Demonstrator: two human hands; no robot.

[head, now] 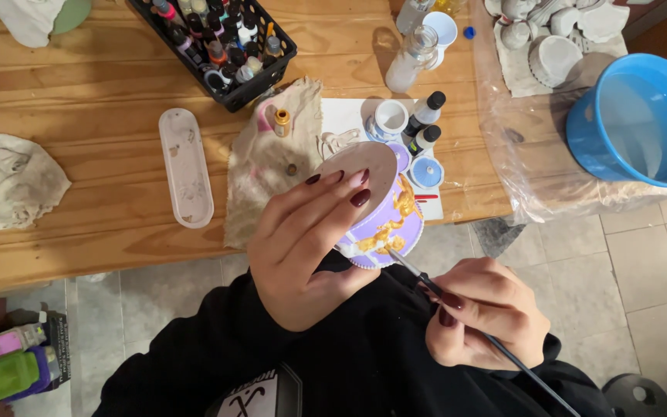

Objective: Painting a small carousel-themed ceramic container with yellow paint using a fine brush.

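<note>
I am gripping the lilac pot (pixel 380 208) tilted over my lap in my left hand (pixel 303 247), my right hand (pixel 484 313) pinching the fine brush (pixel 457 309) and touching its tip to the partly gilded relief, which I judge has white patches still waiting.

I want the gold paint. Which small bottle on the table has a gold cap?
The small bottle lying on the beige cloth, beside the black crate. The two bottles near the white cup have black caps.

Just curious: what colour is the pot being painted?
The pot is lilac with gold raised decoration, seen in the head view.
</note>
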